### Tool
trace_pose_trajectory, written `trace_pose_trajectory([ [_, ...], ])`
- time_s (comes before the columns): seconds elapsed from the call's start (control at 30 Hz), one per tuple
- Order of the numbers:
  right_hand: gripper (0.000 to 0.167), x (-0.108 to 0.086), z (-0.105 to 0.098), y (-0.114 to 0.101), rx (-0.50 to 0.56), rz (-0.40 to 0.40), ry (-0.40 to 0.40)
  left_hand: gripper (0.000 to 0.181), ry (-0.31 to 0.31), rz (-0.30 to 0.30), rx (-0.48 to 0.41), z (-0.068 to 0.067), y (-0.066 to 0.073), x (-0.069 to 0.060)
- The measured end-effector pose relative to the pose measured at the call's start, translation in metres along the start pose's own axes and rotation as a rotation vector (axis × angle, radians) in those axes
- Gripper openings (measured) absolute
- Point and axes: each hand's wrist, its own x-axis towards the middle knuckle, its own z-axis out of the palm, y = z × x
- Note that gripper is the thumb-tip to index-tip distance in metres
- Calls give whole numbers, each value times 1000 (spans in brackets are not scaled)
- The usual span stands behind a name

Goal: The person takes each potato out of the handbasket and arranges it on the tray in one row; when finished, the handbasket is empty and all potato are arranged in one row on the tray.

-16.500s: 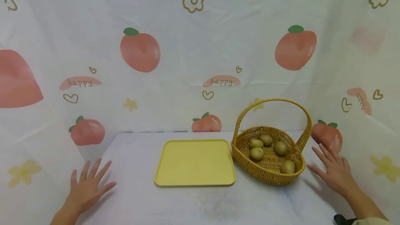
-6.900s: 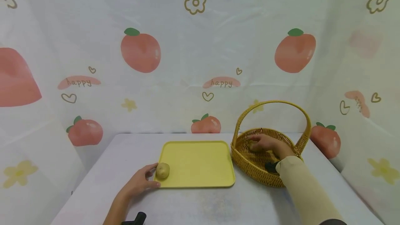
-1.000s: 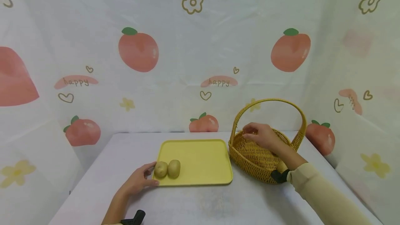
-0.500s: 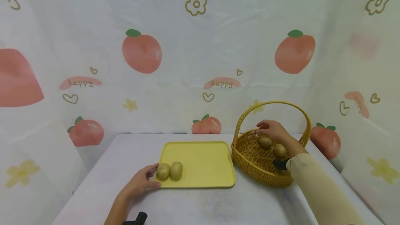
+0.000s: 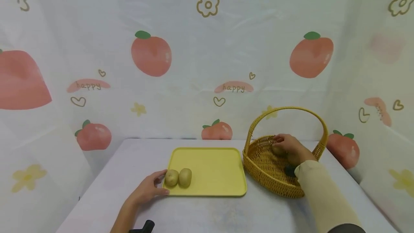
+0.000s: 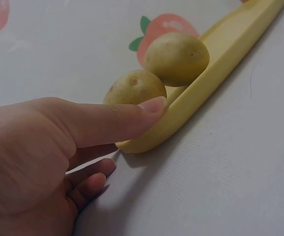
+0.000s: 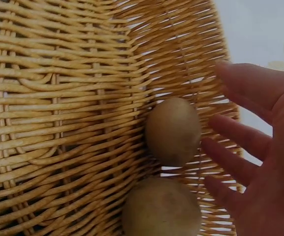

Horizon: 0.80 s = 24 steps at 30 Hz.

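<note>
Hovering fingers-apart, right hand [image 5: 292, 148]; oval potato [image 7: 173, 132] at its nine o'clock, right-wrist view, in woven basket [image 5: 267, 161]; left hand [image 5: 147, 189] grips tray [image 5: 216, 172].

Wicker basket [image 7: 73, 118], interior: an upper potato [image 7: 173, 132] and a lower potato [image 7: 161, 209] lie beside the side wall. The right hand [image 7: 277, 167], fingers [image 7: 242, 136] parted, is positioned just beside the upper potato.

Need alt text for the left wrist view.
The left hand grips one end of a yellow tray, its thumb partly hiding the nearer of two potatoes on it. White table below; fruit-printed backdrop behind.
</note>
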Motion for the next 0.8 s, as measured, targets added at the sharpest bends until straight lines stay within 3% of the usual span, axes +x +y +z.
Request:
trace_pose_trajectory([
  [0.07, 46, 1, 4, 4, 44, 16, -22, 85, 0, -1, 1, 0, -1, 0],
  [0.13, 48, 2, 6, 7, -27, 31, -40, 85, 3, -2, 1, 1, -2, 0],
  [0.2, 50, 3, 8, 9, -160, 35, -53, 85, 3, 0, 3, 1, -2, 1],
  [0.3, 49, 6, 8, 10, -445, 11, -66, 85, 3, -1, 10, 1, -2, 1],
  [0.37, 50, 8, 6, 10, -569, -23, -62, 85, 2, -7, 8, 1, -2, 2],
  [0.43, 50, 9, 5, 9, -627, -48, -54, 85, 2, -15, 8, 2, -1, 2],
  [0.53, 49, 8, 5, 8, -616, -60, -47, 85, 3, -21, 15, 2, 0, 2],
  [0.8, 47, 4, 6, -2, -450, -82, -50, 85, 0, -17, 28, 1, 2, -1],
])
